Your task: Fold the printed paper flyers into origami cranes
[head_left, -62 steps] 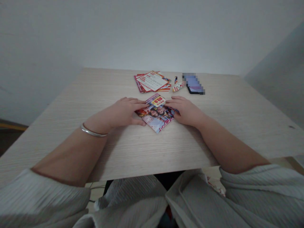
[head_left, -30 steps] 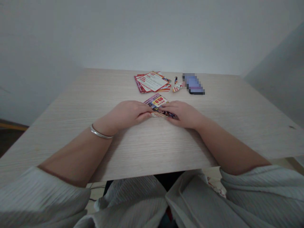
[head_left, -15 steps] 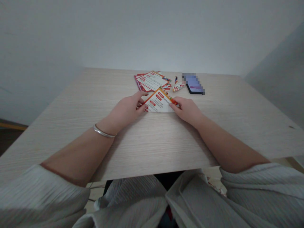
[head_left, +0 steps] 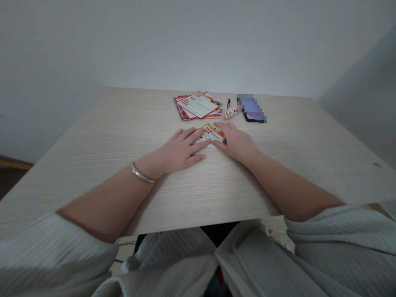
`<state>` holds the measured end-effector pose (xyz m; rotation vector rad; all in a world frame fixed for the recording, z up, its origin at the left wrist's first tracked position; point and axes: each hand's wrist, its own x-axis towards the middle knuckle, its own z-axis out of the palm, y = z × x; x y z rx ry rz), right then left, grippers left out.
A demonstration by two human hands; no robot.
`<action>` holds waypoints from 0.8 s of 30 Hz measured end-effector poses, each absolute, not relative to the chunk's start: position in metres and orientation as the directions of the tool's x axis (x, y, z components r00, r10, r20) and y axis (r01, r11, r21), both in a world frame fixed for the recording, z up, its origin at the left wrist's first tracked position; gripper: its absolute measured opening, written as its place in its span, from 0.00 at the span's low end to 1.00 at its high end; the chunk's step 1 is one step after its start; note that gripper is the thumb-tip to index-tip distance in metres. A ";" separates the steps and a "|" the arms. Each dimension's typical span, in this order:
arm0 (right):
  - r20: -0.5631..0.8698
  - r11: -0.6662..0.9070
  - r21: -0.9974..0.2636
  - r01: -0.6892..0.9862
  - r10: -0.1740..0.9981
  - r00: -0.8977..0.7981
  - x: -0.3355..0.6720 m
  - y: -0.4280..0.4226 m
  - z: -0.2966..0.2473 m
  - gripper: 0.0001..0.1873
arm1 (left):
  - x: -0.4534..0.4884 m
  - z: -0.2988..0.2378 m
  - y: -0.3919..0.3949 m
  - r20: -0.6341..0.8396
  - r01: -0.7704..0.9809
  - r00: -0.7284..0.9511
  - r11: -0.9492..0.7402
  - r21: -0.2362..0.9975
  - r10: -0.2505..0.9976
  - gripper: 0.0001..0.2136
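Observation:
A folded colourful paper sheet (head_left: 210, 133) lies on the wooden table (head_left: 123, 136), its white printed side up. My left hand (head_left: 181, 150), with a silver bangle on the wrist, lies flat with fingers stretched out and pressing on the paper's left part. My right hand (head_left: 235, 142) rests flat on the paper's right part, fingers extended. Most of the paper is hidden under both hands.
A stack of red and white flyers (head_left: 198, 106) lies farther back. A small folded paper piece (head_left: 231, 110) sits beside it, and a dark phone (head_left: 252, 110) is to its right. A white wall stands behind the table.
The paper was folded in half away from me, turning from its photo side to the white printed side. Both hands then moved from pinching it to pressing it flat.

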<state>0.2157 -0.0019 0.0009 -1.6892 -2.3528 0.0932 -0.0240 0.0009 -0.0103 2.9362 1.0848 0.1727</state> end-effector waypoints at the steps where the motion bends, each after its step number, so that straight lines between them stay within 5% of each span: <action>1: 0.146 0.324 -0.169 0.931 0.942 -0.302 0.215 -0.002 0.002 0.30 | -0.024 -0.010 -0.001 0.043 0.663 0.746 -0.748 0.048 0.664 0.28; 6: 0.110 0.323 -0.078 0.943 0.943 -0.314 0.222 0.000 0.003 0.29 | -0.021 0.001 -0.010 -0.158 0.810 0.582 -0.586 0.027 0.798 0.32; 10: 0.111 0.335 -0.067 0.940 0.939 -0.326 0.234 0.004 -0.001 0.30 | -0.022 0.000 -0.011 -0.173 0.874 0.478 -0.486 -0.006 0.861 0.34; 14: 0.205 0.362 -0.229 0.903 0.925 -0.319 0.243 0.010 -0.005 0.28 | -0.024 -0.002 -0.004 -0.038 0.889 0.458 -0.457 0.031 0.888 0.32; 18: 0.309 0.352 -0.498 0.793 0.926 -0.217 0.247 0.015 -0.009 0.29 | -0.026 0.001 0.005 0.144 0.833 0.489 -0.510 0.214 0.860 0.22; 24: 0.469 0.498 -0.500 0.708 0.843 -0.263 0.249 0.015 -0.012 0.32 | -0.027 0.005 0.008 0.284 0.845 0.378 -0.454 0.284 0.881 0.11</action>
